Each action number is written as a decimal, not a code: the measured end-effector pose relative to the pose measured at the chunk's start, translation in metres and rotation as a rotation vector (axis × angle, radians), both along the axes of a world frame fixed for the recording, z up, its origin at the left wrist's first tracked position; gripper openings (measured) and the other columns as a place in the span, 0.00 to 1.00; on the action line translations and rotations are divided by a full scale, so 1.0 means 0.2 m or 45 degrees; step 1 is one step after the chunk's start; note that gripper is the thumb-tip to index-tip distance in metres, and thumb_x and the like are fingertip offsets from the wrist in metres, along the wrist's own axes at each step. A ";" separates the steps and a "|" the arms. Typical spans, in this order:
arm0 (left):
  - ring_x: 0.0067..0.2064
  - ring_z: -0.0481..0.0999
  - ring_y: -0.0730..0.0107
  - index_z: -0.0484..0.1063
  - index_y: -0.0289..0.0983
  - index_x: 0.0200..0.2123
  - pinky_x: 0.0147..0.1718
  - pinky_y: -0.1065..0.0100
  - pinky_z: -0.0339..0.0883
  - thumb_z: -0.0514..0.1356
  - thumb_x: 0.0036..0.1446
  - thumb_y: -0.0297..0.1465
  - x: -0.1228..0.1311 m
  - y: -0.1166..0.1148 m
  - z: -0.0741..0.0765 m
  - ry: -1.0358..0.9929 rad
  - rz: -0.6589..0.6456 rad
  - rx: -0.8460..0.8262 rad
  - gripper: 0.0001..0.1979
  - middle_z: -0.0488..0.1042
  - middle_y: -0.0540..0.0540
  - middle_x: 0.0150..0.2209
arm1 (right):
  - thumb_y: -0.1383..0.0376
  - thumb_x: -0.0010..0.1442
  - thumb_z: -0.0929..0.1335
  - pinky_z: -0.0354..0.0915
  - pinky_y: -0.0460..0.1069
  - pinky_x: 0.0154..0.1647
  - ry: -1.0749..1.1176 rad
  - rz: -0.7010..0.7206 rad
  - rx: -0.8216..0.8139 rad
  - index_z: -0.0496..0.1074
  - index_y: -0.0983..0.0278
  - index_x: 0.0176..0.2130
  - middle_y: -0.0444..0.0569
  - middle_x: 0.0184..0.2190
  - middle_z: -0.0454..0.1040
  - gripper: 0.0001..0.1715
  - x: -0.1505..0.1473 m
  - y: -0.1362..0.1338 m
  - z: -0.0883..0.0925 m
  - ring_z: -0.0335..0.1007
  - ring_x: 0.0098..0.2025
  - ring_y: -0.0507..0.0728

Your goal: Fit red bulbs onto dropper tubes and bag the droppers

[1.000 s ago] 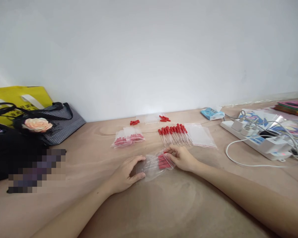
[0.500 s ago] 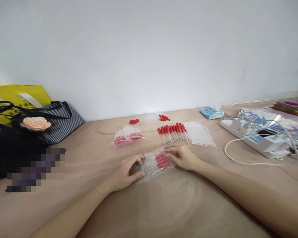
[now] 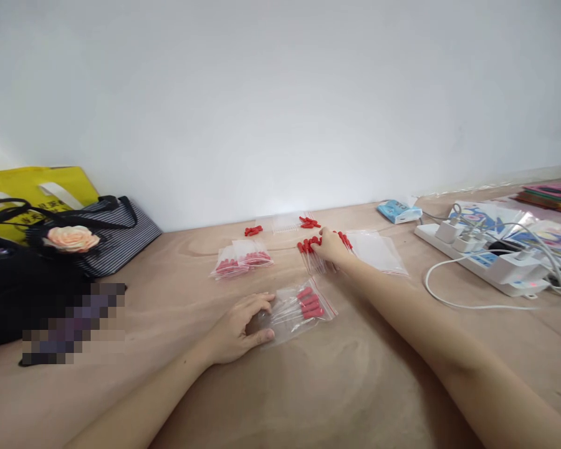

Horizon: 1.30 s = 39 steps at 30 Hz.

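Note:
Near me lies a clear zip bag [image 3: 287, 327] holding several droppers [image 3: 311, 304] with red rubber bulbs and thin clear tubes. My left hand [image 3: 240, 327] rests at the bag's left end, thumb and fingers apart and touching the plastic. Farther back, my right hand [image 3: 333, 248] reaches over a row of loose red-bulbed droppers [image 3: 303, 246], its thumb and forefinger around the bulbs in the middle. How many it grips is hidden. A stack of flat zip bags [image 3: 376, 252] lies right of the row. Filled zip bags [image 3: 231, 262] overlap to the left.
By the wall lie more red-bulbed pieces [image 3: 310, 222] and a red cluster [image 3: 253, 231]. A tissue pack [image 3: 397, 211] and a power strip [image 3: 481, 262] with white cables stand right. Bags, one yellow [image 3: 75, 184] and one striped [image 3: 126, 237], fill the left.
My right hand has let go of the zip bag's right end and moved back to the dropper row. My left hand stays at the bag.

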<state>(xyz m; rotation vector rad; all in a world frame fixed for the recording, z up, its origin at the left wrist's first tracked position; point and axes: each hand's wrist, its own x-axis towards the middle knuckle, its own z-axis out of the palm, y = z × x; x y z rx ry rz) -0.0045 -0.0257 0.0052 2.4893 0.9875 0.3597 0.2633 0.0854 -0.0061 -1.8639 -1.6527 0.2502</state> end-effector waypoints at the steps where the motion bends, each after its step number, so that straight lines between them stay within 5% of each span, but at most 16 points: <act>1: 0.57 0.57 0.61 0.62 0.40 0.40 0.52 0.58 0.53 0.54 0.53 0.41 0.00 0.00 0.00 0.012 -0.001 0.006 0.13 0.60 0.43 0.55 | 0.66 0.49 0.66 0.60 0.47 0.34 -0.003 -0.004 -0.021 0.64 0.69 0.42 0.57 0.34 0.72 0.18 -0.01 0.01 0.00 0.68 0.38 0.58; 19: 0.57 0.56 0.62 0.62 0.42 0.48 0.54 0.59 0.52 0.54 0.54 0.41 0.00 -0.01 0.00 0.028 0.000 0.018 0.19 0.59 0.45 0.56 | 0.70 0.45 0.66 0.61 0.49 0.31 0.030 -0.070 -0.164 0.69 0.67 0.29 0.58 0.31 0.72 0.05 0.01 0.04 0.02 0.69 0.36 0.61; 25: 0.57 0.56 0.63 0.63 0.42 0.47 0.54 0.59 0.52 0.54 0.53 0.41 0.00 0.00 -0.01 0.041 0.011 0.019 0.18 0.59 0.45 0.56 | 0.72 0.46 0.63 0.61 0.50 0.34 0.206 -0.034 -0.028 0.66 0.69 0.36 0.58 0.33 0.70 0.13 0.05 0.01 0.07 0.67 0.36 0.60; 31: 0.57 0.57 0.63 0.63 0.43 0.46 0.53 0.60 0.53 0.53 0.54 0.41 0.00 0.00 -0.01 0.061 0.000 0.014 0.17 0.59 0.46 0.56 | 0.66 0.54 0.55 0.62 0.47 0.27 0.493 0.033 0.113 0.57 0.65 0.47 0.45 0.27 0.67 0.19 0.15 -0.21 0.05 0.65 0.25 0.51; 39: 0.57 0.56 0.61 0.63 0.42 0.47 0.54 0.58 0.52 0.53 0.54 0.41 0.01 0.01 -0.01 0.076 0.015 0.018 0.18 0.58 0.45 0.56 | 0.62 0.47 0.63 0.61 0.44 0.19 1.462 0.072 0.257 0.55 0.60 0.38 0.36 0.23 0.61 0.16 0.07 -0.42 -0.10 0.62 0.19 0.47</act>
